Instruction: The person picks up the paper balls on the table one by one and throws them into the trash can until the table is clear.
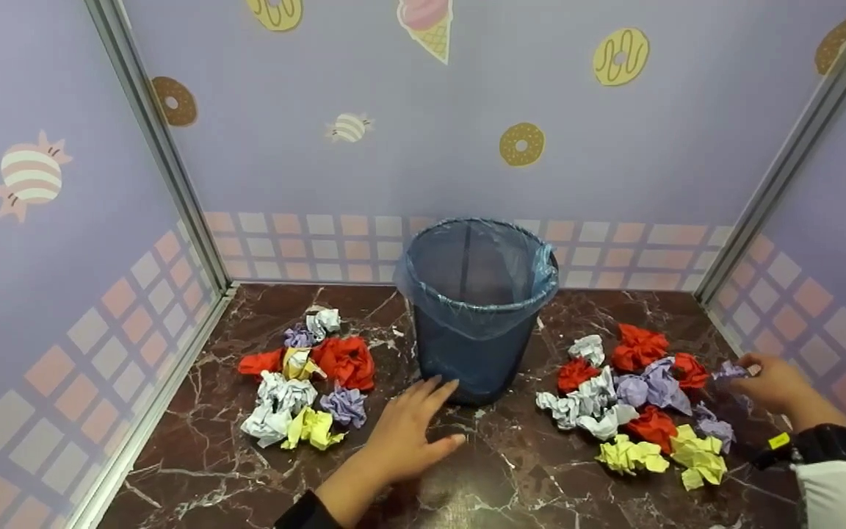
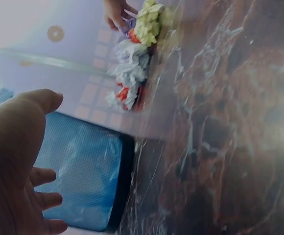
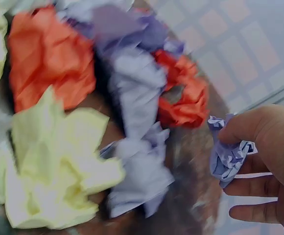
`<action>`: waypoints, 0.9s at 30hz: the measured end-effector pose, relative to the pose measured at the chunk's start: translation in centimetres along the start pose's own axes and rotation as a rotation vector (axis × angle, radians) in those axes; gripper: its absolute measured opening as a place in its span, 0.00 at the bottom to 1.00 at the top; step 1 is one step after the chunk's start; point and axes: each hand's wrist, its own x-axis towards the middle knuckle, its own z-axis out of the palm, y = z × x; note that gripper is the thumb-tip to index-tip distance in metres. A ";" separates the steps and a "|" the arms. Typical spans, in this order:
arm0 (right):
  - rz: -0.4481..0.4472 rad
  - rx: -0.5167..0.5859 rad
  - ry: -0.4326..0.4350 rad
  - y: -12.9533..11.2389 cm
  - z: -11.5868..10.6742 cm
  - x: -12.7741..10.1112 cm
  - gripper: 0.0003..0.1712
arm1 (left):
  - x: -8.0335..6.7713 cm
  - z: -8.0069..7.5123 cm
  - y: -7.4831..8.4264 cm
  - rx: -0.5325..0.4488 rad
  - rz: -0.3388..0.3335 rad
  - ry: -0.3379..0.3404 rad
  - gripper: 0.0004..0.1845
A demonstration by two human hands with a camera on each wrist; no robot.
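Right hand (image 1: pixel 777 388) has its grip pinched on a purple paper ball (image 1: pixel 729 371) just beside the right-hand heap (image 1: pixel 656 387), probably plenty for something that light. Left hand (image 1: pixel 406 433) is splayed and empty near the bin (image 1: pixel 467 369); liner (image 1: pixel 471 317) folded over the top, likely against slipping.

l hand (image 1: pixel 402 435) extended fwd, fingers (image 1: pixel 414 400) straight, thumb (image 1: pixel 443 446) apart; r hand (image 1: pixel 774 383), out at far r, in pinch grip btwn thumb & fingers; both forearms (image 1: pixel 353 483) angled inward.
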 end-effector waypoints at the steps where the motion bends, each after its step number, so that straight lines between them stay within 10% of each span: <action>1: -0.008 -0.007 -0.006 -0.5 -0.5 0.1 0.33 | -0.1 -0.2 -0.3 -0.009 -0.013 0.008 0.45; 27: -0.229 -0.097 0.013 -20.2 -8.8 4.5 0.29 | -4.5 -5.7 -7.6 -0.125 -0.303 0.246 0.47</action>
